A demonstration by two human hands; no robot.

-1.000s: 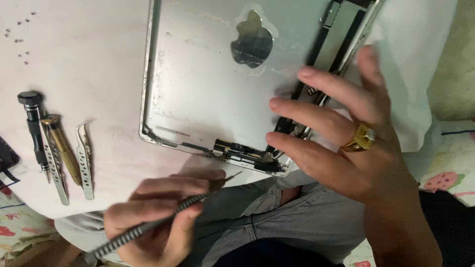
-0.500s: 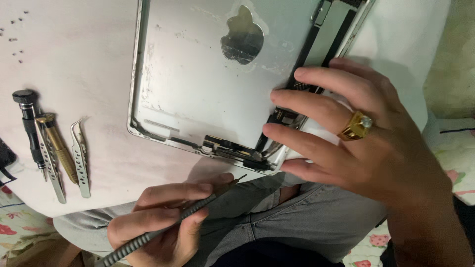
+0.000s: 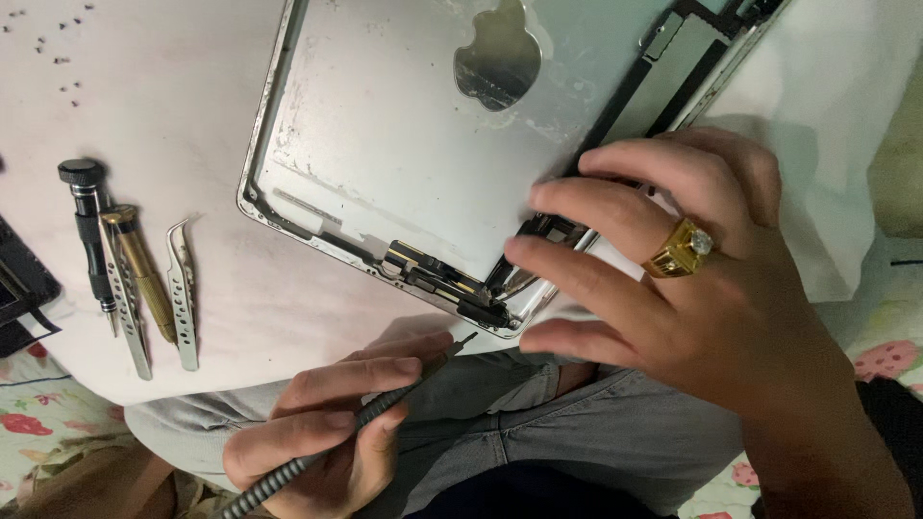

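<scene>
Head view: a silver metal tablet back shell [image 3: 404, 144], emptied, inner face up, lies tilted on a white work surface [image 3: 144, 96], its near corner over the person's lap in grey trousers [image 3: 577, 432]. A dark cut-out in the shell's middle [image 3: 497, 56] shows through. Black flex strips and small metal brackets [image 3: 442, 279] line the near edge and corner. Right hand [image 3: 692, 279], a gold ring with a stone [image 3: 683, 248] on one finger, rests spread over the shell's near right corner, fingertips pressing on the frame; it grips nothing. Left hand [image 3: 327, 423] is closed in a pen grip round a thin grey screwdriver with a ribbed handle [image 3: 356, 423]; its tip sits just short of the shell's near corner, apart from it. Left of the shell, side by side on the surface: a black-handled precision driver [image 3: 91, 231], a brass-coloured tool [image 3: 142, 279], two steel tweezers [image 3: 181, 288]. Tiny loose screws [image 3: 58, 58] are scattered at upper left. A dark flat object [image 3: 19, 288] is cut off at the left edge; kind cannot be told.
</scene>
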